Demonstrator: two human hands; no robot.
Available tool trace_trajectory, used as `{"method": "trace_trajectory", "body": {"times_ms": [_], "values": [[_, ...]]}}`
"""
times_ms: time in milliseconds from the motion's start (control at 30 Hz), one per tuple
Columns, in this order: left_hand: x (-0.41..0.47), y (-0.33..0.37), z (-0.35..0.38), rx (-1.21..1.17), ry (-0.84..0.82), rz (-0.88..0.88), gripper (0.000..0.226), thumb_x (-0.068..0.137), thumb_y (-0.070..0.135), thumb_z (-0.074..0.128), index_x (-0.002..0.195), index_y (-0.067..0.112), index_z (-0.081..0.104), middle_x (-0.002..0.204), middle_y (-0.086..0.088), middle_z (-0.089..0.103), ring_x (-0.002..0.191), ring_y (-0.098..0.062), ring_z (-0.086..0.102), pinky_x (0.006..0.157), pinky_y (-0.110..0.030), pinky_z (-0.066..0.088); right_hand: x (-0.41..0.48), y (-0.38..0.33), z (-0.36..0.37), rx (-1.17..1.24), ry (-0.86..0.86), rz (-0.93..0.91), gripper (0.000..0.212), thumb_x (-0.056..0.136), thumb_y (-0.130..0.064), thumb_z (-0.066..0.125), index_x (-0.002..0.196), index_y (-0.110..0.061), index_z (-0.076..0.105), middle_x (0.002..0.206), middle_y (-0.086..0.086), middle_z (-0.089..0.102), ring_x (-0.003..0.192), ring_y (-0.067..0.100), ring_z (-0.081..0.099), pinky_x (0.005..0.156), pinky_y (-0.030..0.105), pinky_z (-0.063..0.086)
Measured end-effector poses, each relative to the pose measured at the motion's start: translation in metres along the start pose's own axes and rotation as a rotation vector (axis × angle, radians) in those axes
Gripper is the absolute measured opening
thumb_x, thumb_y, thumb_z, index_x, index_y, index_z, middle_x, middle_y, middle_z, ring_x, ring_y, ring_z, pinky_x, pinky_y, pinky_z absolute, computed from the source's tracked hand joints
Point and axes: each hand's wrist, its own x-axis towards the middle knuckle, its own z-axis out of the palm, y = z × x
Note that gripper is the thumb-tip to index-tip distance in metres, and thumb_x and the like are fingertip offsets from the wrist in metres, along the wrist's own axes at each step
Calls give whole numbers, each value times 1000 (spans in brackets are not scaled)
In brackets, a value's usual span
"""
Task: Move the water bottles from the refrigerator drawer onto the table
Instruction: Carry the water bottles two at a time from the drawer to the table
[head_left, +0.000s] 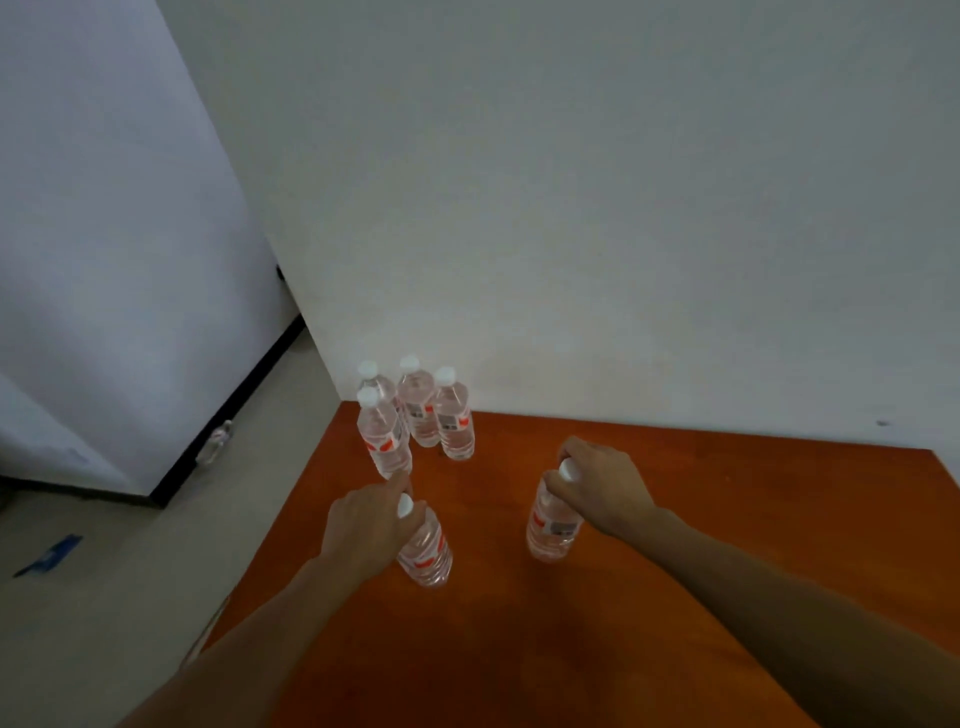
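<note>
**Both hands on bottle necks at the counter**

The left hand (363, 525) curls round the neck of one water bottle (428, 553) standing on the orange counter (727, 519). The right hand (605, 486) grips the cap end of a second bottle (551, 532), also upright on the counter. Just beyond the left hand, four more bottles (454, 426) stand clustered by the wall (571, 208). Far to the left of both hands, what may be another bottle (214, 442) lies blurred on the floor (104, 597).
</note>
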Motion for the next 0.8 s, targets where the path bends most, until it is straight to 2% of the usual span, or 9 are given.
{"method": "trace_trajectory", "body": {"times_ms": [167,267,300,333,433,600,800], "values": [[80,-32,6,-4,-56,161,30,93,49,47,109,25,52,93,5,65,76,-8,58,66,-24,43,65,-20,19,8,28,87,32,93,-46,53,106,-17,57,102,-1,64,81,11,56,68,22,47],[121,-45,10,-53,-137,283,49,93,46,50,137,24,41,111,2,66,91,-13,62,71,-24,43,94,-36,35,39,35,174,30,92,-44,54,107,-18,57,107,1,64,86,13,59,73,25,52],[135,-51,13,-50,-154,309,51,93,46,49,139,26,39,115,1,66,96,-15,63,76,-26,47,105,-41,40,35,32,190,30,92,-43,54,107,-17,57,108,1,63,86,14,59,72,25,52],[150,-57,15,-22,-159,335,48,92,49,47,135,28,42,113,1,66,95,-16,64,79,-31,50,116,-45,43,27,33,202,31,92,-43,53,108,-17,57,109,2,63,86,14,58,71,25,51],[187,-70,19,38,-138,410,41,91,54,41,125,32,44,102,4,68,82,-17,65,68,-37,55,149,-58,54,31,47,246,34,92,-44,54,111,-17,56,111,2,61,89,17,60,72,29,53],[218,-81,27,57,-139,529,41,94,45,43,129,24,44,102,0,68,80,-17,64,69,-34,53,191,-75,71,-29,10,240,36,93,-47,53,113,-17,55,111,3,59,86,15,55,76,27,49],[239,-87,37,29,-142,563,39,91,48,46,123,25,49,104,1,67,85,-20,64,74,-40,53,211,-76,86,-44,2,280,39,93,-48,51,116,-16,54,112,4,56,87,16,55,76,26,47]]}}
